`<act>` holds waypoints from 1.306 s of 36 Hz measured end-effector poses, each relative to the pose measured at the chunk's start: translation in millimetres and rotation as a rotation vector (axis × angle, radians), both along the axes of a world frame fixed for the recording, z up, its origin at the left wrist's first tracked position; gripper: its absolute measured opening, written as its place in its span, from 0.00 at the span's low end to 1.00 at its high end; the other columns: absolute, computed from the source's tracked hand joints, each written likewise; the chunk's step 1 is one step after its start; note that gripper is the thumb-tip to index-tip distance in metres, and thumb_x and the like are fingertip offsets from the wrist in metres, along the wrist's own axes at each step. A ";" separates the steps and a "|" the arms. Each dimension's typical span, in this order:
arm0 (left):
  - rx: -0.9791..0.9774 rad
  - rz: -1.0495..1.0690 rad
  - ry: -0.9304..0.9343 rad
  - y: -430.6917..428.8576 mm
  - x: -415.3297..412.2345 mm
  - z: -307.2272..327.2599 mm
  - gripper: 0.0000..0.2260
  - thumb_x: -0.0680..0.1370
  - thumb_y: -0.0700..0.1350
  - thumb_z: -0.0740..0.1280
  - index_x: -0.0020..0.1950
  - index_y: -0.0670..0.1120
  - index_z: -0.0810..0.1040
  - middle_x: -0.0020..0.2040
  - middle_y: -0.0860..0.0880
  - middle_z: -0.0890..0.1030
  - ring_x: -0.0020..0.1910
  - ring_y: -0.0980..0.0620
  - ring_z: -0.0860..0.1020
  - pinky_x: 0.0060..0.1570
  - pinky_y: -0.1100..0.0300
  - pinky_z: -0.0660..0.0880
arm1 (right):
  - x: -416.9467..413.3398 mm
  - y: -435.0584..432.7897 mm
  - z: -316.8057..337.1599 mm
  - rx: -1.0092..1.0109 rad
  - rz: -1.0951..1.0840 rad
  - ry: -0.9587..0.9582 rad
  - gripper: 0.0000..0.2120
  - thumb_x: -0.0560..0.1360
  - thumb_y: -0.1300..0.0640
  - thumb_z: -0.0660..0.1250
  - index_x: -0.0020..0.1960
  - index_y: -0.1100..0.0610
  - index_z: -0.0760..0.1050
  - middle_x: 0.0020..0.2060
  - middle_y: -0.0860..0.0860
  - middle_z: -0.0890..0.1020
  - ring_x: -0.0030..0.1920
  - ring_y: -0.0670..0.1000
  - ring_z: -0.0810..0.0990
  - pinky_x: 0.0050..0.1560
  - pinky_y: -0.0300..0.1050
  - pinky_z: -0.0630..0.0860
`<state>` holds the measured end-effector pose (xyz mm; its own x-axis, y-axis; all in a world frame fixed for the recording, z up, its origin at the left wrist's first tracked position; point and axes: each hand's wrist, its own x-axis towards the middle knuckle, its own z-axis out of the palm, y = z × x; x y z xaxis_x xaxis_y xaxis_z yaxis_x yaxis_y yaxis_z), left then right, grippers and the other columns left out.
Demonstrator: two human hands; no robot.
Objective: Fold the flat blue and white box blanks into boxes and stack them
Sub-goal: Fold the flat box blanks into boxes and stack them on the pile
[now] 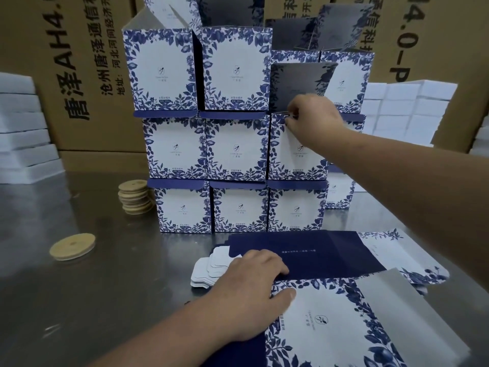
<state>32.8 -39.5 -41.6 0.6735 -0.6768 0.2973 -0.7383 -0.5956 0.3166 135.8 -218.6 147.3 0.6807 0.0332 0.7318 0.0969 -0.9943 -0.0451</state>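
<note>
- Right hand (309,117) pinches the top edge of the box (291,165) below it;
- left hand (251,282) rests, fingers loose, on the blanks (330,321) beneath it

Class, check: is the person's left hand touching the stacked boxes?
No, the left hand lies on the flat blanks, while the right hand pinches one of the stacked boxes.

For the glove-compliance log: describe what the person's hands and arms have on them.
Nothing is worn: the left hand and right hand are bare, with no gloves, rings or watch visible. The left forearm and right forearm are bare too; no sleeve shows.
</note>
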 end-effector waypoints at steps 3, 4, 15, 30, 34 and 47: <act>0.005 0.004 0.000 -0.3 -0.4 0.7 0.18 0.78 0.58 0.57 0.66 0.55 0.68 0.66 0.59 0.66 0.65 0.62 0.59 0.65 0.65 0.54 | -3.2 -0.6 -2.3 0.013 0.024 -0.021 0.15 0.78 0.58 0.59 0.63 0.59 0.74 0.56 0.57 0.78 0.56 0.57 0.75 0.49 0.43 0.66; 0.006 0.005 0.000 -0.3 -0.7 0.8 0.18 0.78 0.58 0.57 0.66 0.55 0.68 0.66 0.59 0.66 0.65 0.62 0.59 0.65 0.65 0.54 | -4.8 -0.8 -4.1 0.003 0.033 -0.022 0.15 0.78 0.57 0.59 0.63 0.59 0.73 0.57 0.56 0.77 0.56 0.57 0.74 0.50 0.43 0.67; 0.014 0.012 -0.011 -0.6 -2.3 3.1 0.18 0.79 0.57 0.57 0.66 0.53 0.69 0.66 0.58 0.67 0.66 0.60 0.60 0.66 0.64 0.55 | -36.3 -5.7 -47.1 -0.062 0.171 0.045 0.09 0.78 0.55 0.59 0.53 0.54 0.77 0.45 0.48 0.77 0.43 0.51 0.74 0.41 0.42 0.64; 0.012 0.018 -0.016 -1.8 -0.4 1.5 0.18 0.78 0.57 0.58 0.66 0.53 0.69 0.66 0.57 0.68 0.66 0.59 0.60 0.66 0.63 0.56 | -16.9 -14.0 -121.5 -0.016 0.081 0.505 0.10 0.78 0.50 0.59 0.53 0.52 0.76 0.50 0.50 0.80 0.46 0.53 0.76 0.45 0.44 0.72; 0.012 0.019 -0.016 -1.7 -0.1 1.4 0.18 0.78 0.57 0.58 0.66 0.53 0.69 0.66 0.57 0.68 0.66 0.59 0.60 0.66 0.63 0.56 | -14.5 -13.9 -125.2 -0.026 0.068 0.470 0.09 0.78 0.51 0.59 0.51 0.51 0.76 0.48 0.50 0.81 0.44 0.52 0.74 0.42 0.43 0.68; 0.017 0.020 -0.016 -1.6 -0.8 1.8 0.18 0.78 0.57 0.58 0.66 0.53 0.69 0.66 0.57 0.67 0.66 0.60 0.60 0.65 0.63 0.56 | -14.8 -15.0 -128.7 -0.004 0.102 0.503 0.12 0.78 0.52 0.59 0.58 0.53 0.75 0.55 0.51 0.79 0.54 0.53 0.75 0.47 0.43 0.67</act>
<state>32.0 -41.1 -39.8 0.6820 -0.6686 0.2963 -0.7312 -0.6153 0.2947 121.0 -233.6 18.6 0.9419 0.1197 0.3139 0.1605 -0.9812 -0.1074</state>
